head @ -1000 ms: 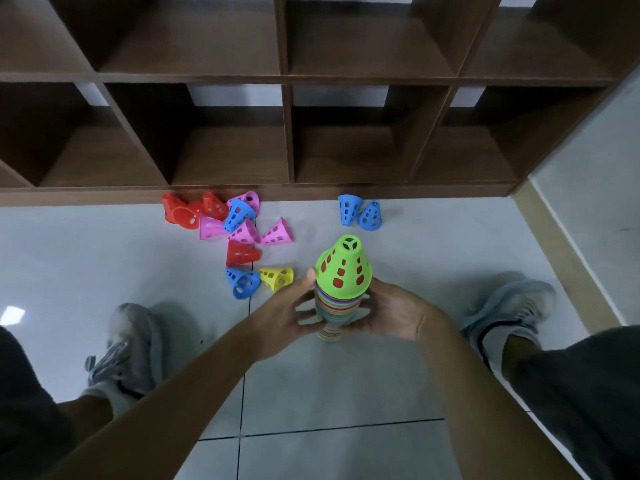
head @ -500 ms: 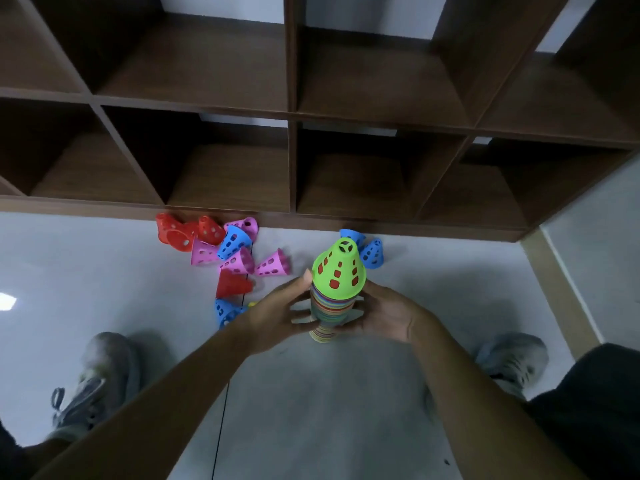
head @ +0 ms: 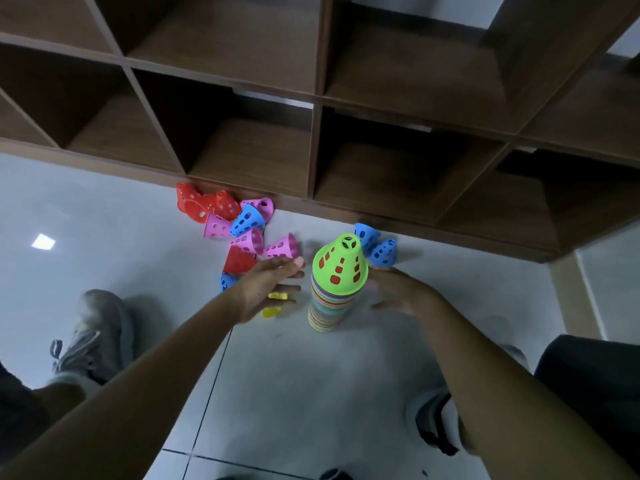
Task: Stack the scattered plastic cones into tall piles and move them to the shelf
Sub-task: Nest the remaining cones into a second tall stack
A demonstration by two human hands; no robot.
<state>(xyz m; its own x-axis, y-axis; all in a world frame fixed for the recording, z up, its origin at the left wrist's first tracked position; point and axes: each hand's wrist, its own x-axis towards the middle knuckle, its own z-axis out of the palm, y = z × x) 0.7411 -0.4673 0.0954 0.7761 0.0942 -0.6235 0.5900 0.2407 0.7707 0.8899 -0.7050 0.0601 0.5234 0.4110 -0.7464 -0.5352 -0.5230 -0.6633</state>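
Observation:
A tall pile of stacked cones [head: 332, 299], topped by a green cone [head: 341, 265], stands upright on the floor in front of the brown shelf [head: 311, 140]. My left hand [head: 266, 285] hovers open just left of the pile, not touching it. My right hand [head: 398, 292] is open just right of the pile, fingers spread and apart from it. Loose red, pink and blue cones [head: 239, 226] lie scattered to the left by the shelf base. Two blue cones [head: 375, 242] lie behind the pile. A yellow cone [head: 273, 304] shows partly under my left hand.
The shelf's lower cubbies [head: 381, 174] open straight ahead, and nothing shows in them. My shoes [head: 93, 337] rest on the grey tiled floor on both sides. A wall and its baseboard [head: 568, 292] close off the right.
Both hands have let go of the pile and pulled a little apart from it. The pile stands on its own. The camera has tilted up and closer to the shelf.

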